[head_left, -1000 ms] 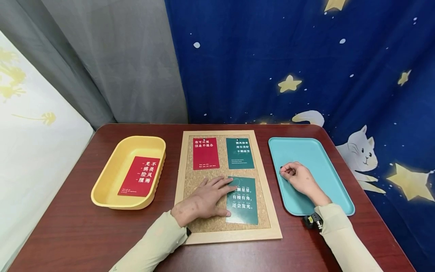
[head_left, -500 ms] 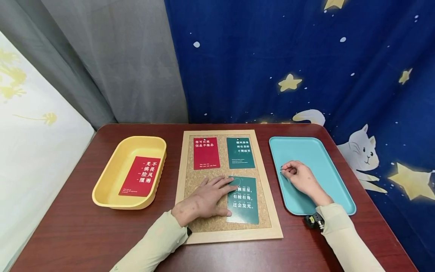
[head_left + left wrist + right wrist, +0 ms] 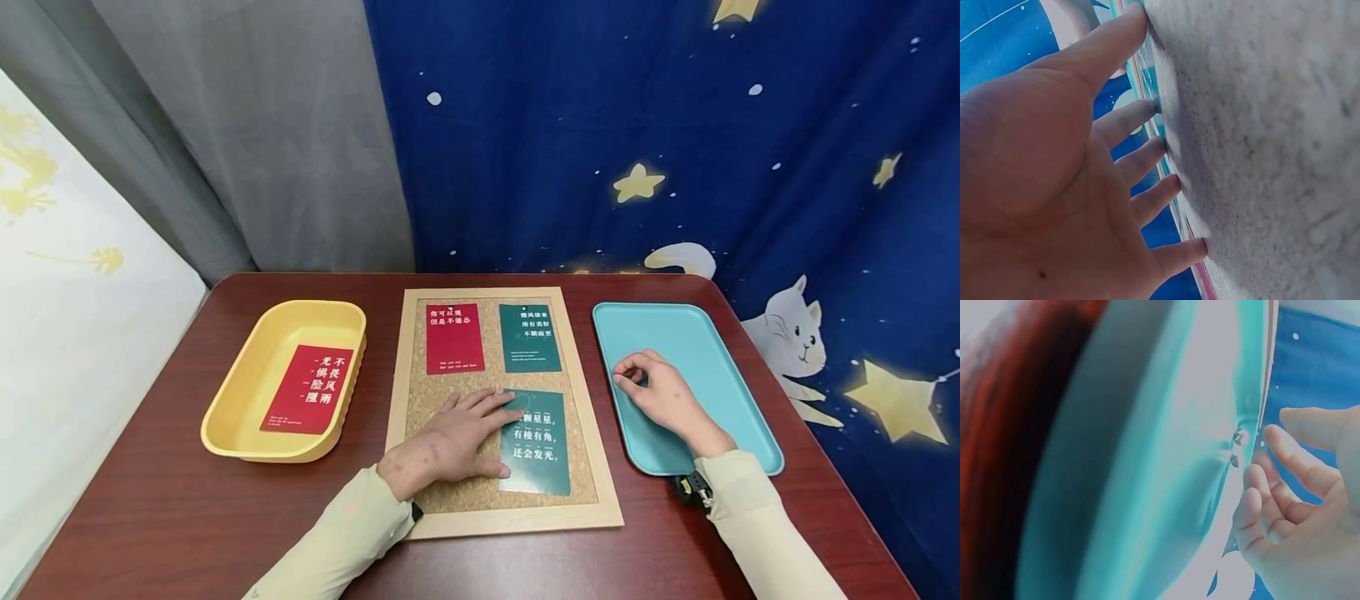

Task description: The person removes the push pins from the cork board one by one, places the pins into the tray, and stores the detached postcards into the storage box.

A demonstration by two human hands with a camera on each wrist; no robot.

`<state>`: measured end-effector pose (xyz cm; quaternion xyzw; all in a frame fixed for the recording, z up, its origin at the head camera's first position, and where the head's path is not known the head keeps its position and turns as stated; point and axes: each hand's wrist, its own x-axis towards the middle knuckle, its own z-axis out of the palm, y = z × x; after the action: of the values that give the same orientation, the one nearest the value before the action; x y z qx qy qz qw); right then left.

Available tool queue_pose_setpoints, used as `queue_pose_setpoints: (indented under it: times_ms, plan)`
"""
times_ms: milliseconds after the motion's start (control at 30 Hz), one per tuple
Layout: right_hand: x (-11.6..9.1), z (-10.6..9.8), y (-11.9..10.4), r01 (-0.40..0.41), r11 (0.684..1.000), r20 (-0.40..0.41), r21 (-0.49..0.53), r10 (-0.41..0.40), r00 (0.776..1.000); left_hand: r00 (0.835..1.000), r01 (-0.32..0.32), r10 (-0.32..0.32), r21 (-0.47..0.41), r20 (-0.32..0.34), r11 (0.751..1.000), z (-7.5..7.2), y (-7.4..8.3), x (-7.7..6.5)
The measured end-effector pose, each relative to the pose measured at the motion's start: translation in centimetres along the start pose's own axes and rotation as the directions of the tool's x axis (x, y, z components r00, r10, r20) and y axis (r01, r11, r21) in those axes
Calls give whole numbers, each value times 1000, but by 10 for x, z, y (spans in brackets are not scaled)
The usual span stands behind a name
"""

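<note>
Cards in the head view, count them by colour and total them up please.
Red cards: 2, one on the corkboard, one in the yellow tub
Green cards: 2, both on the corkboard, one partly covered by the left hand
Total: 4 cards in sight

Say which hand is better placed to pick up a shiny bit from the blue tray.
Right, most likely. The right hand is over the blue tray, close to two small shiny bits. The left hand lies across the corkboard, touching the lower green card.
</note>
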<state>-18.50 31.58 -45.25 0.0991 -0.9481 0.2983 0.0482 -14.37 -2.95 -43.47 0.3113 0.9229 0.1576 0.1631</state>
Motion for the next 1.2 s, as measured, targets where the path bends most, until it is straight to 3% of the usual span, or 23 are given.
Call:
queue_pose_setpoints:
  times_ms: [400,833,1033,1200]
  plan:
    - [0,9,0,92,996,5,0,-92,996,1000,5,-5,-10,5,1000,0,0,-1]
    - [-1,16,-11,168,981,42,-97,-165,985,1000,1,0,-16,3,1000,2,2,-2]
    - [-1,16,-14,209,971,78,-113,-201,976,1000,8,-7,-19,8,1000,2,1,-1]
    - [0,15,-17,197,973,135,-118,-181,974,1000,9,-8,-11,6,1000,0,0,0]
